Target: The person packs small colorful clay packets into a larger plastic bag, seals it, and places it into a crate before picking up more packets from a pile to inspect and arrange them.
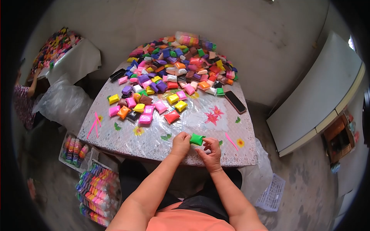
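Observation:
A small green packet (197, 139) in shiny wrap is held above the front of the table. My left hand (181, 145) pinches its left end between thumb and fingers. At the packet's other end is my right hand (210, 153), its thumb spread away from bent fingers. The fingertips reach the packet's right edge, perhaps touching it. Just beyond my hands lie a red packet (172, 116), a pink packet (145, 118) and yellow packets (180, 106). A pink strip (231, 141) lies to the right of my right hand.
A heap of coloured packets (181, 65) covers the table's back. A phone (235, 102) lies at the right edge, more pink strips (94, 126) at the left. Bagged packets (98, 192) and a basket (79, 154) stand lower left. Another person (27, 96) sits far left.

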Demonstrator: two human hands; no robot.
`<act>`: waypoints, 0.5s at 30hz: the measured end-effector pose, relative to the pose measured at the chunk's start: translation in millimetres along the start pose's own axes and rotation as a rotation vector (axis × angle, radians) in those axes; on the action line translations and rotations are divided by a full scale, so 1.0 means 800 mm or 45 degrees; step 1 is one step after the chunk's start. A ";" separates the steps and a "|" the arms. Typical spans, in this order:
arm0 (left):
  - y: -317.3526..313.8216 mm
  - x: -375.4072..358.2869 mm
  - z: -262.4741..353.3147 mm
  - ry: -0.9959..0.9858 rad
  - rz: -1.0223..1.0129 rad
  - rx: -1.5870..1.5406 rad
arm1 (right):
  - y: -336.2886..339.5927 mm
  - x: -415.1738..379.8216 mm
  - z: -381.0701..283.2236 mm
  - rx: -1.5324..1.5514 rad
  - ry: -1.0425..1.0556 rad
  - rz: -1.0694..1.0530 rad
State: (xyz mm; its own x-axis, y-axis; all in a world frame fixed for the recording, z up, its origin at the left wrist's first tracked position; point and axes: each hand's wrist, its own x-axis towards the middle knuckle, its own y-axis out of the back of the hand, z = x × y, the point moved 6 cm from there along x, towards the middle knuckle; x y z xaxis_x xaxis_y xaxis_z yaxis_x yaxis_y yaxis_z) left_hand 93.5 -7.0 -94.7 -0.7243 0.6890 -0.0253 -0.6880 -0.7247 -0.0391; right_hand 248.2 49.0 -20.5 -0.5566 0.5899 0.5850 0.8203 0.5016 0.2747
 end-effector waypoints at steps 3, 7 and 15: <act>-0.003 -0.004 0.004 0.015 -0.117 0.022 | 0.001 0.000 0.003 -0.006 -0.029 0.041; -0.007 -0.022 0.024 0.384 -0.504 -0.207 | 0.001 -0.004 0.018 0.096 -0.018 0.091; -0.006 -0.013 0.017 0.504 -0.547 -0.216 | 0.001 -0.003 0.003 0.073 0.076 0.041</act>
State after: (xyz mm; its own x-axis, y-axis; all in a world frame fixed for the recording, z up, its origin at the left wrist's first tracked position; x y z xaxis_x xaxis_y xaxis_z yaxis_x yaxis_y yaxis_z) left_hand 103.5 -11.1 -80.6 -0.2892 0.8948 -0.3401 -0.8747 -0.3914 -0.2859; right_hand 250.0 49.1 -23.5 -0.5200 0.5685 0.6375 0.8277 0.5196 0.2118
